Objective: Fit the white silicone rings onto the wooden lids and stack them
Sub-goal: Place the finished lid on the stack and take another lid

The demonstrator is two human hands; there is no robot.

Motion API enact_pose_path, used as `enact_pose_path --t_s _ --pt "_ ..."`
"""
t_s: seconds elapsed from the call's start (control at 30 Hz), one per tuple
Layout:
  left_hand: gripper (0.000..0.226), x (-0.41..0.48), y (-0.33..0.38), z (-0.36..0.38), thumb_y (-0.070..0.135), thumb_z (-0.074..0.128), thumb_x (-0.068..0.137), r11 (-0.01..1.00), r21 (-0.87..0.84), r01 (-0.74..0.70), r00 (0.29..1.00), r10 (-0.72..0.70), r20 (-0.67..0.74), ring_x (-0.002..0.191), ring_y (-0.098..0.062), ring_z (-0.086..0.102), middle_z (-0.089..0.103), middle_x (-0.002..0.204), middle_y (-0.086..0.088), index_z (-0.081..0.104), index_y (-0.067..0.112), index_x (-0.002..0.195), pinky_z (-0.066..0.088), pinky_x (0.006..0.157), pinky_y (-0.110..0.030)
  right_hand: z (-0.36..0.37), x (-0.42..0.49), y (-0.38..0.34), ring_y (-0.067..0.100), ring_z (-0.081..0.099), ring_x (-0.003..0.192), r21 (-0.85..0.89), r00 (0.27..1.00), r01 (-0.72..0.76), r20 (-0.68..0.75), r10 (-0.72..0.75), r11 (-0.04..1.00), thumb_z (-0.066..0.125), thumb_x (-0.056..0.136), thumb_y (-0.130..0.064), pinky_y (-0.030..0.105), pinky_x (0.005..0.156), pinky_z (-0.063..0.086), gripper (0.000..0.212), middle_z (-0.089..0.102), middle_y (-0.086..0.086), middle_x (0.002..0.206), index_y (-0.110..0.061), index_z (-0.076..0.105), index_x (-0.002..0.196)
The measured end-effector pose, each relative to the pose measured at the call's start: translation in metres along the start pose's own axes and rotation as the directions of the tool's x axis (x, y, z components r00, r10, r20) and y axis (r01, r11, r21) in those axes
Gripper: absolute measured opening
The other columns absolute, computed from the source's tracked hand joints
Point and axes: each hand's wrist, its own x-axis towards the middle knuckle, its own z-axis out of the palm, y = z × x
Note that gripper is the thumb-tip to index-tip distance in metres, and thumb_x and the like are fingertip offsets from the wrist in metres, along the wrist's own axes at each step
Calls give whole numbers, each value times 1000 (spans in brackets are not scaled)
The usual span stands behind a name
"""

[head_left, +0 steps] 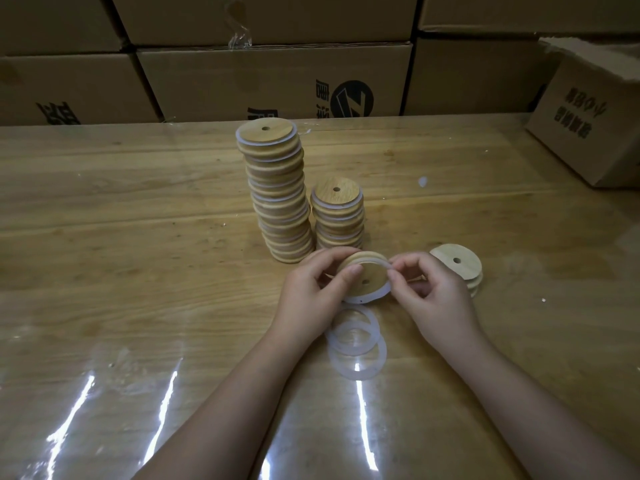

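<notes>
- Table: pale wooden planks with visible grain and small dark flecks.
- Clear plastic sheet over the table: glossy, wrinkled, streaked with bright glare.
- Tall stack of lids and short stack of lids: light wood, smooth, matt, with thin white silicone edges between layers.
- Held lid: the same matt, fine-grained wood.
- Silicone ring on the held lid: white, matt.
- Loose silicone rings: milky, translucent, faintly shiny.
- Cardboard boxes: brown, matt, with black print.
- Tape: clear, glossy, crinkled.
</notes>
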Motion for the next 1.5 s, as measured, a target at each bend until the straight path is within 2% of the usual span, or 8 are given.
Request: enact_pose_path --t_s 0.37,0.57,0.7,0.93,1.03,1.1,1.3,1.5 --pt "17 3 1 -1 9 65 87 982 -126 141 990 -142 -2 95 -28 65 72 98 -7 70 13 102 49 89 -50 -4 3 -3 23 63 72 49 988 -129 91 124 990 63 86 -14 33 69 53 9 66 2 79 -20 63 80" --pt "18 4 -1 -1 8 64 87 970 -166 177 984 -180 1 97 -31 64 71 99 -10 69 12 103 49 91 -49 -5 4 -2 9 54 58 44 973 -164 174 154 985 63 85 -9 20 57 46 12 60 1 72 -18 59 79" --pt "20 3 0 -3 4 62 87 964 -196 182 983 -184 10 97 -23 66 71 100 -11 67 3 106 51 91 -39 -4 2 -2 3 47 48 44 969 -156 202 144 987 63 84 -6 16 47 41 13 57 -3 67 -16 58 79" --pt "24 -1 1 0 11 69 83 985 -143 94 993 -83 81 93 -16 65 69 99 -1 64 13 107 52 83 -36 -3 -1 -1 15 60 65 54 995 -69 80 64 996 62 83 -7 28 57 50 16 64 -2 82 -23 59 79" --pt "22 -3 1 2 22 69 81 998 -56 10 997 -6 77 96 -11 64 69 99 6 65 27 102 53 82 -34 -3 -2 -4 7 60 75 21 995 47 83 -48 999 63 82 -3 18 62 50 17 62 -8 90 -20 59 82" --pt "22 -2 -1 1 22 68 81 997 -69 15 998 -11 57 96 -10 64 69 99 5 65 24 103 53 83 -31 -2 -2 -3 7 59 79 -13 991 93 92 -92 996 64 82 -2 15 64 48 12 61 -3 91 -13 60 83" --pt "21 0 -1 -1 13 67 85 996 -84 15 999 -11 52 94 -11 65 69 98 1 65 14 105 53 84 -31 -1 0 -2 9 59 77 -67 991 115 82 -109 991 64 81 0 19 63 49 6 63 2 86 -5 62 79" --pt "23 1 0 0 8 66 86 996 -95 2 999 2 52 90 -5 64 68 94 9 64 25 101 51 81 -23 -2 0 -2 8 59 74 -29 998 56 31 -55 998 64 82 -3 18 61 50 9 64 -5 85 -11 63 78"
